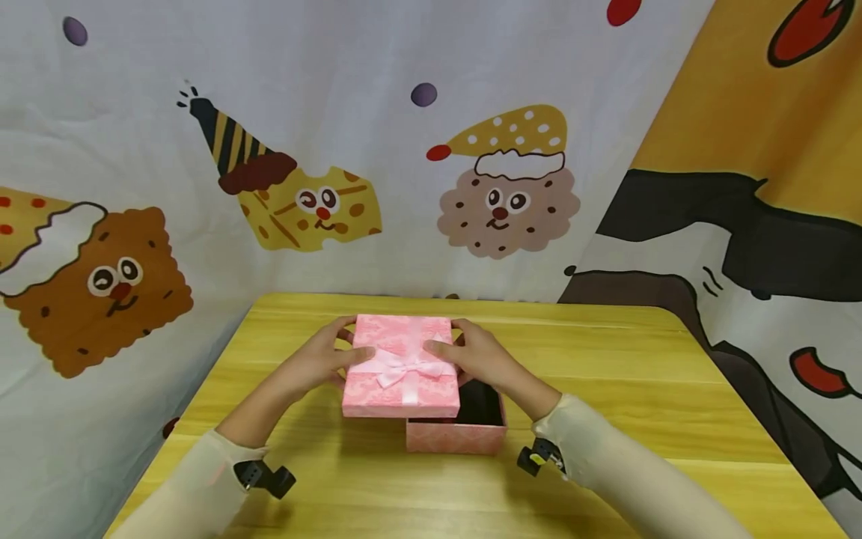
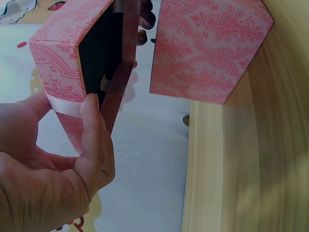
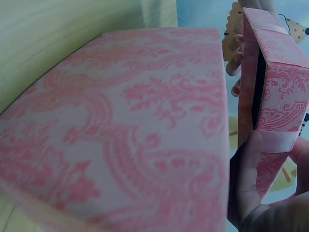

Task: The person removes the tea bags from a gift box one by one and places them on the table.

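Observation:
A pink patterned box lid with a pale ribbon bow is held above the table by both hands. At its left edge my left hand grips it, thumb on top and fingers round the side. My right hand grips the opposite edge the same way. Below and slightly right of the lid stands the pink box base, open at the top, its inside dark and partly hidden by the lid. From the left wrist view, the lid's dark underside shows, apart from the base. The base's patterned side fills much of the right wrist view.
The box base rests on a yellow wood-grain table. Behind the table hangs a white cloth printed with cartoon biscuits and cheese. Small black devices are strapped to both wrists, over cream sleeves.

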Available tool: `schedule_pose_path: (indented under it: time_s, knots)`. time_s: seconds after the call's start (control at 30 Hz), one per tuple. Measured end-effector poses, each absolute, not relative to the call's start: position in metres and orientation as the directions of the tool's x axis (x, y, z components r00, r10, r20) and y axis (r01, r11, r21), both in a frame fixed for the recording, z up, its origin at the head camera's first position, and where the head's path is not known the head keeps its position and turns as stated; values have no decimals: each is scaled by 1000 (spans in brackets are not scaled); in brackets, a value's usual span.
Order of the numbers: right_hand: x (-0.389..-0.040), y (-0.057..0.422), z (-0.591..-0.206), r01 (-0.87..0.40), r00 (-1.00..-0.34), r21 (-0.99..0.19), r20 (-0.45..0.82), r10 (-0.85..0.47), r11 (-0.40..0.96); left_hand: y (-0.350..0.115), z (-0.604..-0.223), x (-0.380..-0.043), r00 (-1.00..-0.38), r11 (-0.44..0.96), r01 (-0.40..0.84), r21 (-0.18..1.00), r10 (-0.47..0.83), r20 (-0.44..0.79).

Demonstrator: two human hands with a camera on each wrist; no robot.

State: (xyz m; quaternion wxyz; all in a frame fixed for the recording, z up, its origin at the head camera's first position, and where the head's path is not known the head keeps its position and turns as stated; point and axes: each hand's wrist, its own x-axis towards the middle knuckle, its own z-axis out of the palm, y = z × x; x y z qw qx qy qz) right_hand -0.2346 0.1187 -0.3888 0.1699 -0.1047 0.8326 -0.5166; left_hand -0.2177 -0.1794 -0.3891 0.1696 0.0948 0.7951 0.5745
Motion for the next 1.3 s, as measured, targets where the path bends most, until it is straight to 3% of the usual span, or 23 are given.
schedule_pose_path:
  time_s: [0.7,1.3]
  knots:
    - [-236,79,-382,-34,-858,-929,-162,-487,369,-225,-387,-212,-943,347,-55,936,290,-163]
    - [-236,43,-384,130,-801,-946,-277,-531,298,-267,-395,-206,-952,410,-60,910,250,-175]
